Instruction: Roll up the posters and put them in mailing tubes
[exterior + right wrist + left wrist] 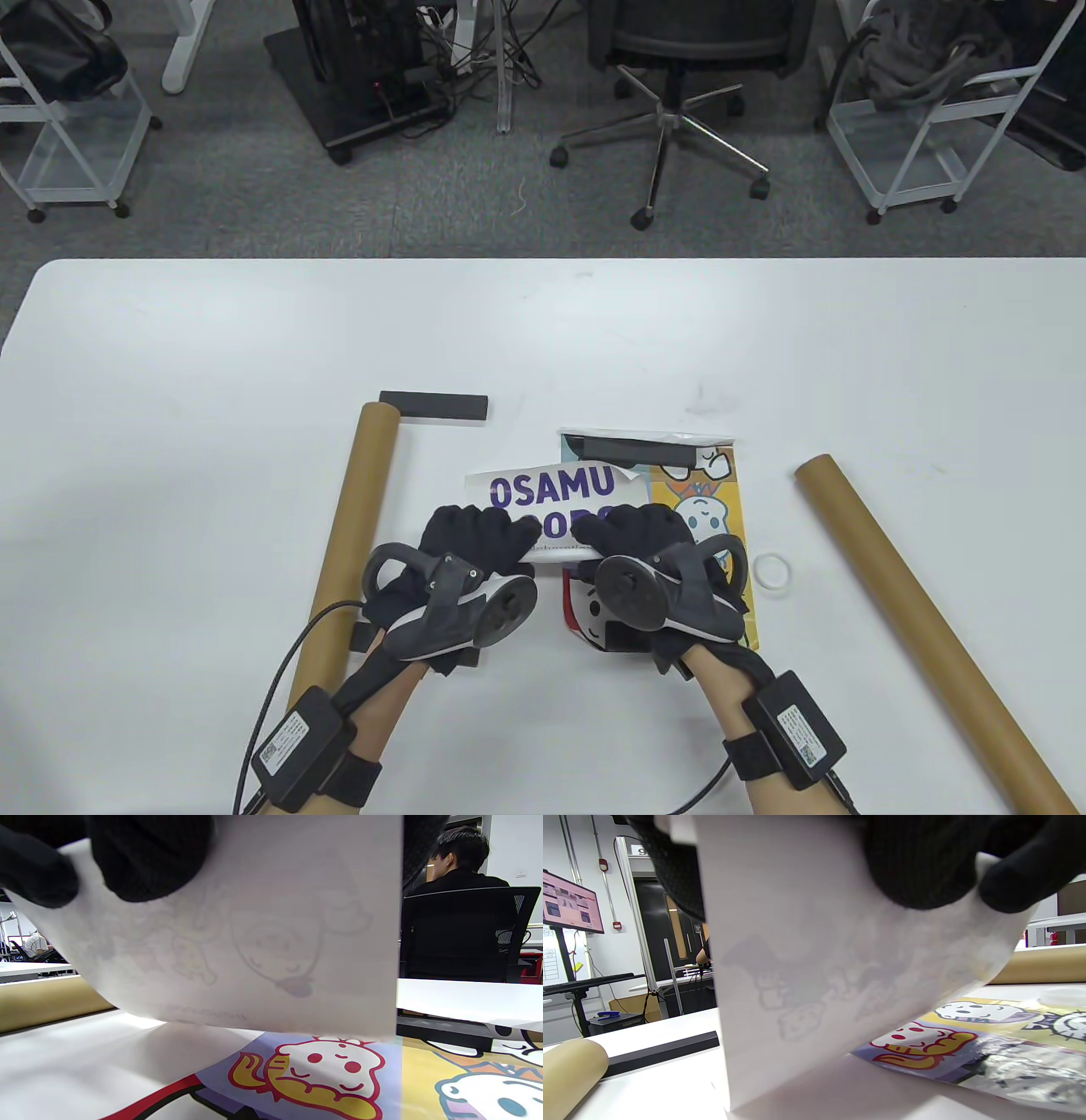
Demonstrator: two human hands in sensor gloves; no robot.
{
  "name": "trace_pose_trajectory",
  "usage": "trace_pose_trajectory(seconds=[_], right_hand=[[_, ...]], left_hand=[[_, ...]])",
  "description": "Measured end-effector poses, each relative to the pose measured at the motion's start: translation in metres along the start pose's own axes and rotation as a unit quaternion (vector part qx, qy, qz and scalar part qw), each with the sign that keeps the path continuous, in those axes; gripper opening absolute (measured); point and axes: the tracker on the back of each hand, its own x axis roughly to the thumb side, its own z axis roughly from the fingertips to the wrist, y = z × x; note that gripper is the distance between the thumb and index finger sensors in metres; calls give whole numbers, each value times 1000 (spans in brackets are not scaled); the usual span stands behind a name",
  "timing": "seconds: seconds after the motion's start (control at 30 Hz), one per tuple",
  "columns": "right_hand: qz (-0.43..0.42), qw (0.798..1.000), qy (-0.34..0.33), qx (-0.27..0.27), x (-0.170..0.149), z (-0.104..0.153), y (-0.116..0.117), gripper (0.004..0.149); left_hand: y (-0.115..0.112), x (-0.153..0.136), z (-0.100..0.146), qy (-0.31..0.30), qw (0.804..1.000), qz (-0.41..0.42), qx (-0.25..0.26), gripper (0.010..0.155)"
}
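Observation:
A white poster with purple "OSAMU" lettering [543, 492] is held up off the table, curled at its near edge. My left hand [475, 535] grips its near left edge and my right hand [632, 531] grips its near right edge. Its blank back fills the left wrist view [814, 984] and the right wrist view [263, 942]. Under it lies a colourful cartoon poster [721, 509], also in the wrist views [967, 1043] [339, 1077]. A brown mailing tube [352, 526] lies left of my left hand. A second tube [925, 628] lies to the right.
A black bar [434, 406] lies by the left tube's far end. Another black bar [632, 450] rests on the cartoon poster's far edge. A white ring-shaped cap [774, 570] sits right of the posters. Chairs and carts stand beyond the table's far edge.

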Motion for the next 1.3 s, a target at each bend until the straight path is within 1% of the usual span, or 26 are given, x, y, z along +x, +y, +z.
trace_pose_trajectory(seconds=[0.2,0.3,0.4,0.5,0.57,0.77,0.83,0.97,1.13,1.3], right_hand=[[3,1000,0,-8,-1,0,-1,54],[1,1000,-1,-10,-1,1,-1,53],[1,1000,-2,9,-1,0,2,52],[-12,999,-7,33,-2,-2,2,54],[-6,1000,-8,29,-1,-1,2,55],[17,1000,-5,19,3,1,3,46],[22,1000,-5,13,4,2,4,46],[13,1000,-1,9,3,1,4,47],[14,1000,3,15,2,1,4,46],[12,1000,1,16,2,0,4,54]], left_hand=[[0,0,0,1,1000,-4,-5,51],[-3,0,-1,4,1000,4,-20,48],[-4,0,-2,7,999,15,-27,48],[-3,-1,-2,5,1000,2,-21,48],[-3,0,-2,3,1000,-4,-16,48],[-6,3,-1,-6,1000,-19,-20,39],[-6,4,0,-5,999,-27,-17,40],[-2,7,0,-2,997,-77,-2,43],[-6,6,0,-1,999,-39,-12,46],[-5,2,0,3,999,-30,-11,52]])
